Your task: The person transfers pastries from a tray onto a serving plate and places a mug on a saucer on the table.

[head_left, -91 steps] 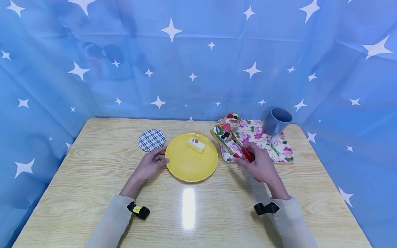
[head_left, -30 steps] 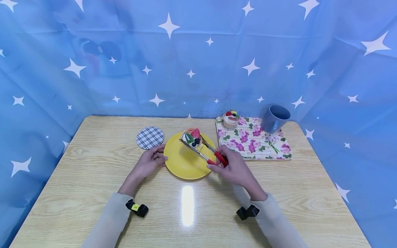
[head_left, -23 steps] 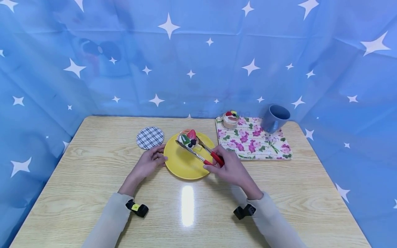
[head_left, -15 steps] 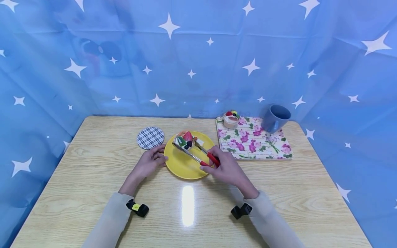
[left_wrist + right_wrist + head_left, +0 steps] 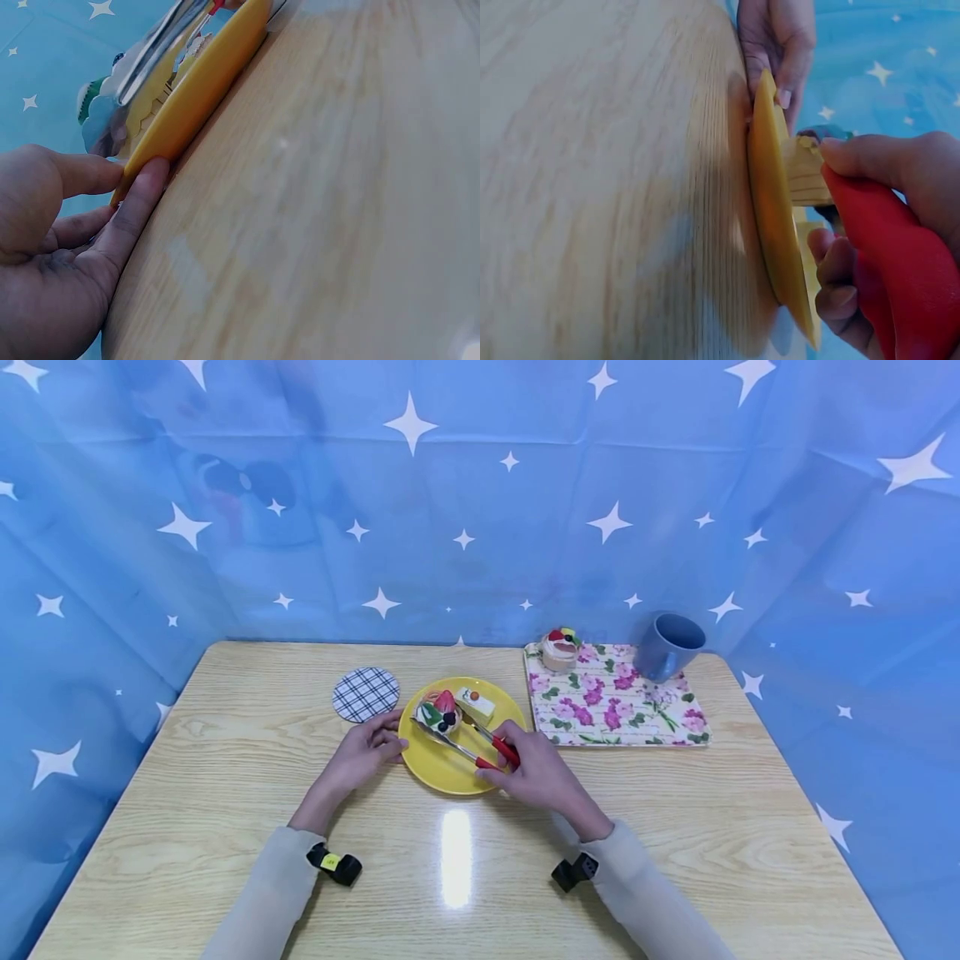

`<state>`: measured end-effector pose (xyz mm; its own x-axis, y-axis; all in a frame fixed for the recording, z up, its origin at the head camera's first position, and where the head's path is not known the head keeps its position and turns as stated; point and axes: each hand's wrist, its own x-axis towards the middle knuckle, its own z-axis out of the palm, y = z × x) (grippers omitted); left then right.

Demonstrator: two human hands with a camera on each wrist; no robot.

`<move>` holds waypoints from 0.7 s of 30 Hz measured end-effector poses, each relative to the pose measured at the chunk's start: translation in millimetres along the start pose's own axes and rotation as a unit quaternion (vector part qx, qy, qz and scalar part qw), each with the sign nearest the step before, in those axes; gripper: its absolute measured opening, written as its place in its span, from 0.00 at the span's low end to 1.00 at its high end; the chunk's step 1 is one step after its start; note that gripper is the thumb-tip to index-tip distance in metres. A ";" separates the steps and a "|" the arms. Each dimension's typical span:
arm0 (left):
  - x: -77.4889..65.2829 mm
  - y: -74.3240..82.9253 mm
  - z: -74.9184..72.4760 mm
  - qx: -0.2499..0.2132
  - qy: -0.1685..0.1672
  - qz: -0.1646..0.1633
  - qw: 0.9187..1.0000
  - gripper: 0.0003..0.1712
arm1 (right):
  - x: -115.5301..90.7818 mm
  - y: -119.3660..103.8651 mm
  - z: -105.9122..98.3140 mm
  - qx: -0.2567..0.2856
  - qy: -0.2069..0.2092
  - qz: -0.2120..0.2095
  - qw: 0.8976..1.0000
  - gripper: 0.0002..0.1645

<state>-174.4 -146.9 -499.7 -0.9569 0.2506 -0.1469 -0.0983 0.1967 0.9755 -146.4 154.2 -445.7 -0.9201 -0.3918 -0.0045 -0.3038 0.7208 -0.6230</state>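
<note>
My left hand (image 5: 363, 750) pinches the left rim of a round yellow plate (image 5: 450, 777), thumb on top and a finger beneath, as the left wrist view shows. With my right hand (image 5: 536, 770) I grip metal tongs by their red handles (image 5: 504, 748). Between the tong tips is a fruit tart (image 5: 437, 717) topped with cream, a strawberry, a green slice and dark berries. It is at the left part of the plate, low over the surface in the right wrist view. Beside it on the plate sits a small rectangular cake slice (image 5: 477, 705).
A floral tray (image 5: 600, 727) stands at the back right, bearing a fruit-topped cupcake (image 5: 559, 652) and a blue-grey mug (image 5: 667, 652). Left of the plate lies a round checked coaster (image 5: 366, 695). A blue starry curtain (image 5: 480, 485) hangs behind the wooden table (image 5: 300, 910).
My right hand has carried the tart in the tongs from over the tray leftward, then down to the plate's left part. The cake slice is uncovered again. My left hand stays at the rim.
</note>
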 end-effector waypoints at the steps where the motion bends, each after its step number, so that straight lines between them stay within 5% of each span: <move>1: 0.1 0.2 -0.1 0.000 0.001 0.000 1.000 0.35 | 0.3 0.0 0.3 -0.002 0.001 0.000 1.000 0.26; 21: -0.1 0.1 1.6 0.004 0.001 0.006 1.000 0.35 | -1.0 -6.3 -13.6 -0.017 -0.016 0.031 0.999 0.31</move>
<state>-173.9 -145.3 -499.9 -0.9582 0.2517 -0.1357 -0.0855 0.2007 0.9759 -146.9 157.8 -431.2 -0.9292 -0.3636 -0.0665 -0.2560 0.7629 -0.5936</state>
